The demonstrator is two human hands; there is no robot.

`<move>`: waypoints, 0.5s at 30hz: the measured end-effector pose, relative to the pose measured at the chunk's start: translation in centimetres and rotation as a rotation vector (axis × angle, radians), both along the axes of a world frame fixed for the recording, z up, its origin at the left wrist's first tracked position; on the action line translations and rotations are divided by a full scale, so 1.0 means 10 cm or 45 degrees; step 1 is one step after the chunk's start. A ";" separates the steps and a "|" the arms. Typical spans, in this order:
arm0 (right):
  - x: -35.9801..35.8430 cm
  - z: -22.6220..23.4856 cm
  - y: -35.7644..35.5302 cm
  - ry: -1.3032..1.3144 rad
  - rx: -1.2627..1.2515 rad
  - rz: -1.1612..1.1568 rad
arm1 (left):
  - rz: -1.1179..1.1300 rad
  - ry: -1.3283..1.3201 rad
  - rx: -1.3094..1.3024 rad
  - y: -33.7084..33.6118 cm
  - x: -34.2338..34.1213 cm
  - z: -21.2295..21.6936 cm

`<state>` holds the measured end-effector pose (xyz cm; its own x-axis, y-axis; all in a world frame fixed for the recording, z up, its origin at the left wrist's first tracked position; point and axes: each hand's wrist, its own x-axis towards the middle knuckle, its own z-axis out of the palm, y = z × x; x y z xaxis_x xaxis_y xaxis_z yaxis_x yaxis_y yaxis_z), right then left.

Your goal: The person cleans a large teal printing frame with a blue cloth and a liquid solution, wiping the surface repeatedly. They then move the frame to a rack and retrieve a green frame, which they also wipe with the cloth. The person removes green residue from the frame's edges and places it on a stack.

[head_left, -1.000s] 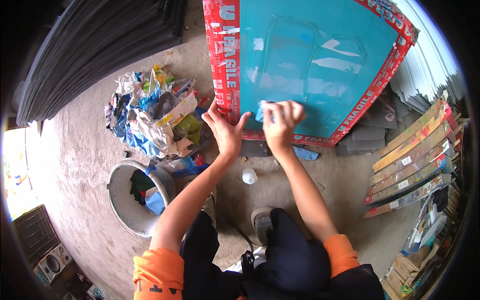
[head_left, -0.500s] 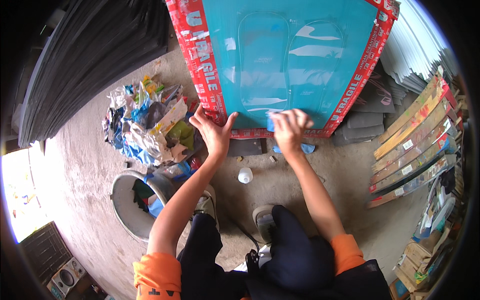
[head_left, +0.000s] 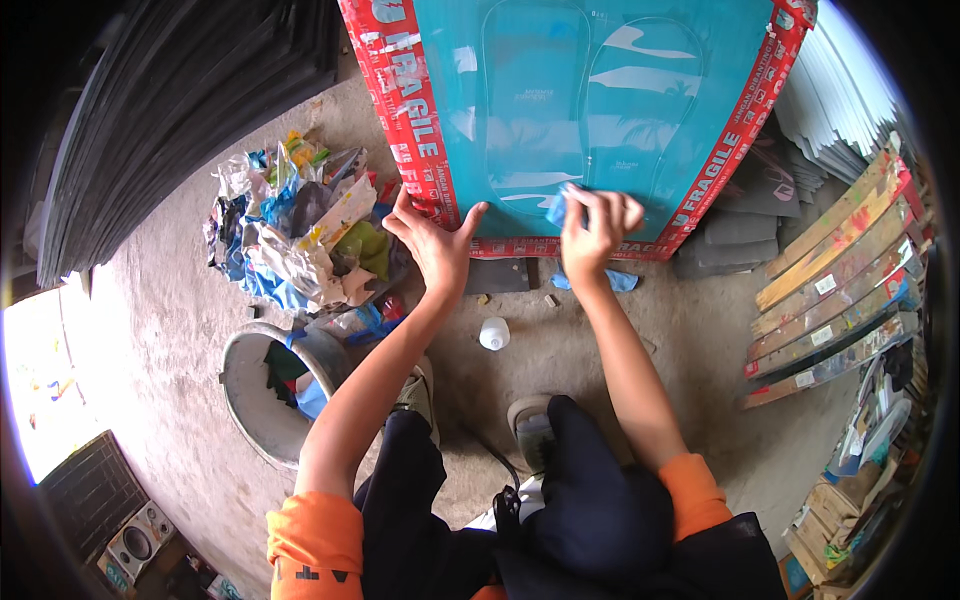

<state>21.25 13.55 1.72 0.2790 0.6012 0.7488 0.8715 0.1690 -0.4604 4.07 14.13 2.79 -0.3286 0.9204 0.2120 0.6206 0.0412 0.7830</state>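
A flat teal panel (head_left: 540,120), edged in red printed tape and marked with two sole-shaped outlines, lies in front of me. My left hand (head_left: 435,240) rests on its near left corner, fingers spread over the taped edge and thumb pointing inward. Near the lower right of the teal surface, my right hand (head_left: 597,228) is closed around a small blue cloth (head_left: 557,209) pressed to the panel. Part of that cloth is hidden by the fingers. Another blue cloth (head_left: 610,281) lies on the floor under the near edge. A small white bottle (head_left: 494,333) stands between my feet and the panel.
Crumpled plastic and paper scraps (head_left: 300,225) are heaped at the left, beside a grey bucket (head_left: 240,400) holding cloths. Dark sheets (head_left: 190,120) are stacked at the far left. Paint-stained wooden slats (head_left: 830,290) and white sheets (head_left: 845,90) stand at the right.
My right hand has shifted slightly up and to the right over the panel with the blue cloth. My left hand keeps its place at the corner. The whole view has shifted a little.
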 end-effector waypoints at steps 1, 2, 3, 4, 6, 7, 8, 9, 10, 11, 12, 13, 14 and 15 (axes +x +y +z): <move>-0.13 0.05 0.02 -0.046 -0.024 0.077 | 0.005 -0.010 -0.009 0.00 0.01 0.00; -0.21 0.07 0.05 -0.089 -0.040 0.155 | 0.004 0.003 -0.008 0.01 0.00 -0.01; -0.23 0.02 0.04 -0.157 -0.076 0.223 | 0.003 0.015 -0.007 0.02 -0.01 -0.02; -0.19 0.00 -0.02 -0.264 -0.073 0.255 | 0.001 0.027 -0.005 0.02 -0.03 -0.02; -0.02 -0.12 -0.18 -0.272 -0.100 0.237 | -0.012 -0.024 -0.045 0.01 -0.07 0.01; 0.11 -0.14 -0.21 -0.253 -0.106 0.189 | 0.002 -0.074 -0.076 0.01 -0.04 0.06; 0.13 -0.11 -0.29 -0.257 -0.149 0.108 | 0.024 -0.120 -0.127 -0.03 -0.02 0.06; 0.08 -0.13 -0.26 -0.171 -0.129 0.083 | 0.022 -0.062 -0.082 -0.02 0.00 0.06; 0.01 -0.15 -0.22 -0.085 -0.110 0.057 | 0.016 -0.037 -0.073 0.00 0.01 0.06; -0.04 -0.14 -0.19 -0.086 -0.132 0.116 | 0.013 -0.004 -0.072 0.00 0.00 0.06; -0.06 -0.12 -0.21 -0.227 -0.156 0.225 | 0.010 0.029 -0.070 0.01 -0.02 0.06; -0.03 -0.08 -0.23 -0.280 -0.184 0.263 | 0.003 -0.034 -0.066 0.01 -0.02 0.06; 0.03 -0.05 -0.20 -0.334 -0.200 0.296 | -0.009 -0.037 -0.089 0.01 -0.04 0.08; 0.11 -0.06 -0.23 -0.320 -0.227 0.237 | -0.020 -0.043 -0.105 0.01 -0.05 0.09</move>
